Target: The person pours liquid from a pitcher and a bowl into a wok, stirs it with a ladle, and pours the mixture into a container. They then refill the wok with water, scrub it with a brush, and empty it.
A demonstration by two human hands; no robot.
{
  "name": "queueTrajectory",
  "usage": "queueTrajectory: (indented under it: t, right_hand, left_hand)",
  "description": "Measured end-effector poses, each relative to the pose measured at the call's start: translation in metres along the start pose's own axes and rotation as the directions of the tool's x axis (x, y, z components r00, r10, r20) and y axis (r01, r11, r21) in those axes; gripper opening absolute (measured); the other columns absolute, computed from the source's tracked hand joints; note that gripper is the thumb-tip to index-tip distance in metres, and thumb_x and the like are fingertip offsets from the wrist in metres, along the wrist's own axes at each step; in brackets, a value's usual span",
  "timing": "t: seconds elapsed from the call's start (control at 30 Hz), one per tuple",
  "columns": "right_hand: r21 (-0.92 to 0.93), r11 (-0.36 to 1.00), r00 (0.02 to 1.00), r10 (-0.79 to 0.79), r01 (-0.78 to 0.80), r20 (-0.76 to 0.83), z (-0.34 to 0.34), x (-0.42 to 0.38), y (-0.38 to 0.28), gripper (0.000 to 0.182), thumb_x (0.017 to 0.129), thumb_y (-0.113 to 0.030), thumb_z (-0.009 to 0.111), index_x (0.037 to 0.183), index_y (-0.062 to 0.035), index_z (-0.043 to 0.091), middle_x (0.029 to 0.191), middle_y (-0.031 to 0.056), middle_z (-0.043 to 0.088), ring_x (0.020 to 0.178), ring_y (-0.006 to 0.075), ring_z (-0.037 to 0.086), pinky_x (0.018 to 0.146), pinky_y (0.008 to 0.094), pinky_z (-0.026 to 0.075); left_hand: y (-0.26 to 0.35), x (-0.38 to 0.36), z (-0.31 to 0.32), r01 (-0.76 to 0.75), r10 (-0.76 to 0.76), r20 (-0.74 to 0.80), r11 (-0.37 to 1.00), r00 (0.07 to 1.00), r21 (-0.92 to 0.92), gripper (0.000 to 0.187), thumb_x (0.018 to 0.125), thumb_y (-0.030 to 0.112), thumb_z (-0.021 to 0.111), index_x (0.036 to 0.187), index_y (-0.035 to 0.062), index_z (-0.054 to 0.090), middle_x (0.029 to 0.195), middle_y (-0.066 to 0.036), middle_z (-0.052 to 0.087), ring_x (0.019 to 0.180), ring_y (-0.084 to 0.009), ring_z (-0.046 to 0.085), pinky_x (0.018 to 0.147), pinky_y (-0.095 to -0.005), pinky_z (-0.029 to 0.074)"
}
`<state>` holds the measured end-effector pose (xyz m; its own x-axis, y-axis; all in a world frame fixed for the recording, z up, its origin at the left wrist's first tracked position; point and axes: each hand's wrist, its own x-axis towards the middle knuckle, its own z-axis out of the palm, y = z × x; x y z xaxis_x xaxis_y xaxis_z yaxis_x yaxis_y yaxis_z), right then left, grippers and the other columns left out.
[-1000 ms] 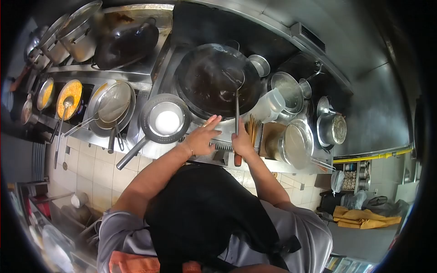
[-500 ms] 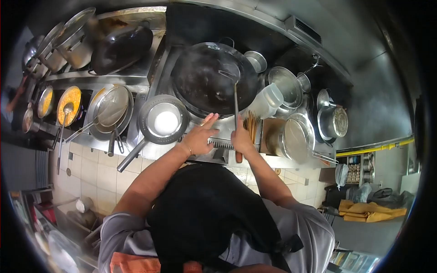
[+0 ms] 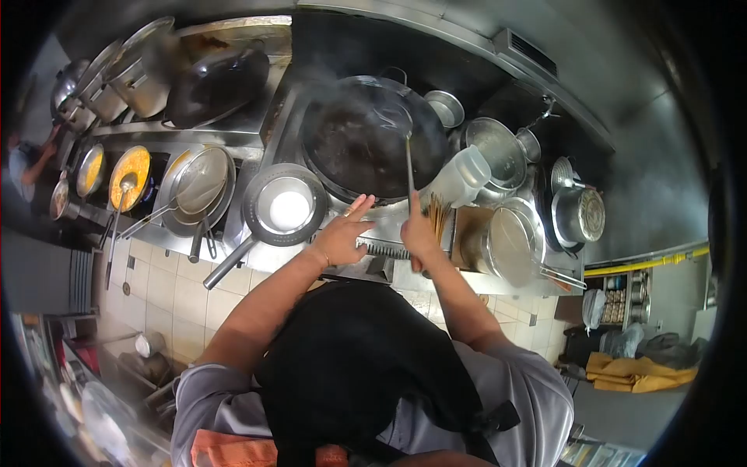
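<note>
My right hand point(image 3: 421, 236) is wrapped round the wooden-ended handle of a long metal ladle point(image 3: 410, 165). The ladle's head reaches into the far part of a large dark wok point(image 3: 342, 148), where steam rises. My left hand point(image 3: 348, 235) lies palm down at the wok's near edge, fingers spread and holding nothing. Left of it stands a perforated, long-handled pan point(image 3: 250, 204) with a white round content in its middle. Beside my right hand are a bamboo brush point(image 3: 438, 214) and a translucent plastic jug point(image 3: 465, 173).
Metal strainers point(image 3: 512, 245) and pots point(image 3: 580, 213) stand to the right. On the left are a mesh strainer point(image 3: 201, 180), a pan of orange food point(image 3: 131, 167) and another wok point(image 3: 218, 87). Another person's arm point(image 3: 35, 167) shows at the far left.
The ladle's head has shifted slightly within the wok, and its handle end has tilted. My left hand keeps its place. The whole view has moved a little.
</note>
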<state>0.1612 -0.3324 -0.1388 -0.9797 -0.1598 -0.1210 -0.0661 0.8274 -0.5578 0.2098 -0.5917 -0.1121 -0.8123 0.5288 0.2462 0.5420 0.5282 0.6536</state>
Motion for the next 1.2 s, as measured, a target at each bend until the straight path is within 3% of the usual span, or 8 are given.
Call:
queueTrajectory:
  t: [0.17,0.27,0.37,0.47,0.7,0.9,1.0,1.2]
  right_hand:
    - [0.631,0.728,0.954,0.108,-0.268,0.280,-0.036,-0.020,-0.055,0.069,0.098,-0.010,0.061,0.158,0.0043,0.031,0.082,0.0134,0.070,0.064,0.0257,0.068,0.056,0.0404,0.055]
    - [0.745,-0.289,0.784,-0.035,-0.601,0.620,-0.079,0.040,-0.014,0.040,0.101,-0.009,0.061,0.138,0.0031,0.051,0.078,0.0041,0.060,0.060,0.0089,0.058,0.047,0.0255,0.046]
    - [0.724,-0.226,0.750,-0.334,-0.652,0.572,-0.058,0.086,0.033,0.060,0.100,-0.005,0.061,0.157,-0.0062,0.042,0.089,0.0086,0.064,0.058,0.0148,0.058,0.054,0.0320,0.053]
    - [-0.043,0.996,0.994,-0.080,0.083,0.074,-0.043,0.050,0.005,0.090,0.091,-0.006,0.060,0.169,-0.0030,0.014,0.123,0.0402,0.066,0.101,0.0505,0.072,0.093,0.0526,0.054]
    - [0.492,0.855,0.980,0.089,-0.168,0.180,-0.021,-0.010,-0.025,0.074,0.094,-0.007,0.058,0.162,0.0001,0.028,0.092,0.0198,0.071,0.071,0.0295,0.069,0.065,0.0434,0.058]
    - [0.802,-0.131,0.801,-0.258,-0.583,0.540,-0.069,0.073,0.009,0.047,0.101,-0.004,0.056,0.148,-0.0054,0.052,0.073,0.0038,0.052,0.047,0.0095,0.047,0.041,0.0266,0.043]
    - [0.130,0.878,0.883,-0.439,0.460,-0.165,-0.010,0.077,0.051,0.074,0.095,0.004,0.056,0.165,-0.0093,0.035,0.131,0.0227,0.069,0.110,0.0347,0.072,0.096,0.0404,0.058]
    - [0.154,0.977,0.988,-0.141,0.148,-0.058,0.031,0.033,0.053,0.077,0.091,0.003,0.049,0.165,-0.0099,0.034,0.126,0.0205,0.063,0.102,0.0310,0.062,0.085,0.0390,0.050]
  left_hand:
    - [0.006,0.003,-0.001,0.044,-0.045,0.023,0.999,0.999,0.016,0.055,0.074,0.012,0.076,0.128,0.0021,0.073,0.174,-0.021,0.024,0.162,-0.0378,0.022,0.123,-0.0467,0.040]
    - [0.008,0.002,0.003,0.046,-0.047,0.023,0.997,0.999,0.060,0.053,0.075,0.012,0.075,0.128,0.0017,0.073,0.174,-0.022,0.024,0.162,-0.0375,0.023,0.121,-0.0469,0.042]
    - [0.015,0.005,0.007,0.084,-0.085,0.005,0.991,0.996,0.102,0.050,0.079,0.012,0.074,0.128,0.0014,0.072,0.173,-0.022,0.025,0.161,-0.0376,0.024,0.118,-0.0483,0.045]
    - [0.025,0.002,0.011,0.102,-0.088,-0.066,0.966,0.994,0.237,0.048,0.081,0.010,0.074,0.128,0.0021,0.072,0.169,-0.023,0.035,0.154,-0.0390,0.038,0.112,-0.0486,0.048]
    - [-0.017,-0.074,0.000,0.481,-0.380,-0.542,0.875,0.750,0.053,0.039,0.087,0.008,0.070,0.125,0.0021,0.071,0.129,-0.023,0.069,0.111,-0.0362,0.071,0.098,-0.0452,0.056]
    - [-0.097,-0.150,-0.022,0.799,-0.925,-0.338,0.333,0.173,-0.502,0.028,0.091,0.020,0.063,0.102,-0.0046,0.071,0.074,-0.017,0.076,0.067,-0.0326,0.076,0.078,-0.0432,0.063]
    - [-0.159,-0.179,-0.002,0.797,-0.905,-0.265,0.420,0.333,-0.434,0.037,0.094,0.031,0.058,0.078,0.0018,0.075,0.069,-0.013,0.075,0.062,-0.0265,0.076,0.063,-0.0397,0.062]
    - [-0.156,-0.165,-0.009,0.471,-0.968,-0.074,0.182,0.239,-0.863,0.028,0.097,0.017,0.060,0.096,-0.0081,0.072,0.082,-0.017,0.078,0.066,-0.0265,0.078,0.061,-0.0359,0.065]
